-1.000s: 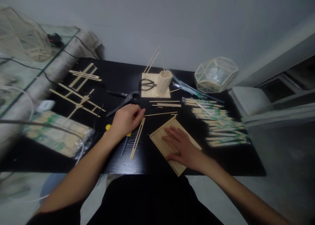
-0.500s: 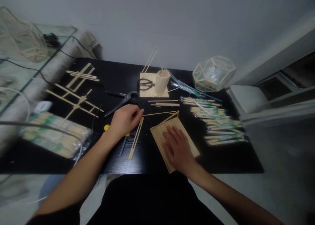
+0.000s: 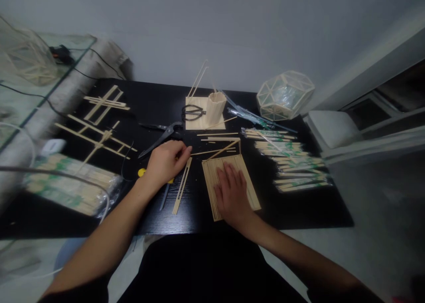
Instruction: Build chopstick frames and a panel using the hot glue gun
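My right hand point(image 3: 233, 196) lies flat, fingers extended, on a square panel of thin wooden strips point(image 3: 209, 183). A loose slim stick point(image 3: 222, 151) slants across the panel's far edge. My left hand point(image 3: 168, 161) rests on the table, its fingers curled and the thumb along them; whether they hold anything is hidden. Under that hand and wrist a yellow handle point(image 3: 141, 172) shows in part, and a narrow grey-blue blade point(image 3: 164, 197) points toward me. Beside it lies a pair of narrow joined sticks point(image 3: 182, 186). Pliers-like black cutters point(image 3: 162, 139) lie just beyond my left hand.
A wooden base point(image 3: 195, 125) carries a wooden cup point(image 3: 216, 108) and black-handled scissors point(image 3: 193, 112). Stick frames point(image 3: 99, 137) and bagged sticks point(image 3: 69, 183) lie left. More stick packs point(image 3: 292, 161) and a faceted stick model point(image 3: 285, 95) are right. A white cable point(image 3: 109, 201) hangs at left.
Under my right hand the panel has turned clockwise, its near edge swinging left, so it sits squarer to the table. The loose stick tilts more steeply. My left hand has barely moved.
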{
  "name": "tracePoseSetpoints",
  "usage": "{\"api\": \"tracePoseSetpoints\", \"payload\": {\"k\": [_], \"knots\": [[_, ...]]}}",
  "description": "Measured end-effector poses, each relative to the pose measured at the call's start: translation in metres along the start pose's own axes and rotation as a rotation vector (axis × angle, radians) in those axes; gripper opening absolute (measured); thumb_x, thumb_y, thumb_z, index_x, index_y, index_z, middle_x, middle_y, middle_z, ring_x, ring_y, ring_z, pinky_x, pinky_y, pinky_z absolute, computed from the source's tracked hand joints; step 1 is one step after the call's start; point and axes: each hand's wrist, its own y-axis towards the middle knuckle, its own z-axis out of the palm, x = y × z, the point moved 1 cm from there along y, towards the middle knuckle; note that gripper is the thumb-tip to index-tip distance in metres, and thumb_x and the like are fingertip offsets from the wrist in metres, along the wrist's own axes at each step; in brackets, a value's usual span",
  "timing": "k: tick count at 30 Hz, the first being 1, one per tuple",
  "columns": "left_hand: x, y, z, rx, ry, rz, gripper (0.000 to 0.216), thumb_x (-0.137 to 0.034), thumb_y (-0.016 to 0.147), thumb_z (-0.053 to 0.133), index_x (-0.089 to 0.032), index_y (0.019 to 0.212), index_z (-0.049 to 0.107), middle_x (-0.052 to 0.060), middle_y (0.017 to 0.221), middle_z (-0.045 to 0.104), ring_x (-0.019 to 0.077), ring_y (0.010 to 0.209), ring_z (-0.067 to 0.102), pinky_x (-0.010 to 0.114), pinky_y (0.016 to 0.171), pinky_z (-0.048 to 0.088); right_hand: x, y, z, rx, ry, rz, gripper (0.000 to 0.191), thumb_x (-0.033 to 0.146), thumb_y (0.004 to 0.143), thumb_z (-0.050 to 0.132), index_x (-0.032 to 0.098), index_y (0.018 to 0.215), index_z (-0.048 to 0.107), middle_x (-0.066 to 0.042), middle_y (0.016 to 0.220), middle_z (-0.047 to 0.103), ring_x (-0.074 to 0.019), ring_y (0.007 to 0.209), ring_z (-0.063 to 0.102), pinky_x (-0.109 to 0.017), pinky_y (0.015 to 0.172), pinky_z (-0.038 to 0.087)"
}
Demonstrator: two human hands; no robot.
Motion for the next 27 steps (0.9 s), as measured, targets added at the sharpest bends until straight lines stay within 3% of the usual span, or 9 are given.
{"api": "tracePoseSetpoints", "payload": {"k": [11, 21, 27], "knots": [[0.0, -0.001, 0.001, 0.02, 0.005, 0.001, 0.037, -0.038, 0.103, 0.054, -0.02, 0.071, 0.054, 0.0, 0.065, 0.056, 0.0146, 0.062, 0.053, 0.03, 0.063, 0.037, 0.002, 0.008, 0.005, 0.073, 0.017, 0.009, 0.052, 0.028, 0.11, 0.04, 0.011, 0.159, 0.047, -0.023, 0.17, 0.041, -0.037, 0.162, 0.031, -0.064, 0.13, 0.022], [-0.001, -0.002, 0.001, 0.012, 0.013, 0.004, 0.038, -0.039, 0.104, 0.054, -0.02, 0.071, 0.054, 0.0, 0.066, 0.055, 0.0148, 0.061, 0.051, 0.03, 0.064, 0.037, 0.001, 0.011, 0.011, 0.009, 0.066, -0.016, 0.052, 0.03, 0.111, 0.038, 0.012, 0.159, 0.045, -0.024, 0.168, 0.043, -0.0375, 0.162, 0.032, -0.065, 0.129, 0.028], [-0.001, -0.001, 0.0, 0.021, 0.018, -0.006, 0.039, -0.04, 0.104, 0.053, -0.02, 0.07, 0.054, 0.0, 0.066, 0.056, 0.0152, 0.062, 0.052, 0.03, 0.065, 0.038, 0.006, 0.015, 0.006, 0.042, 0.078, -0.031, 0.052, 0.04, 0.11, 0.043, 0.011, 0.154, 0.051, -0.024, 0.166, 0.046, -0.0394, 0.16, 0.035, -0.066, 0.129, 0.028]]}}
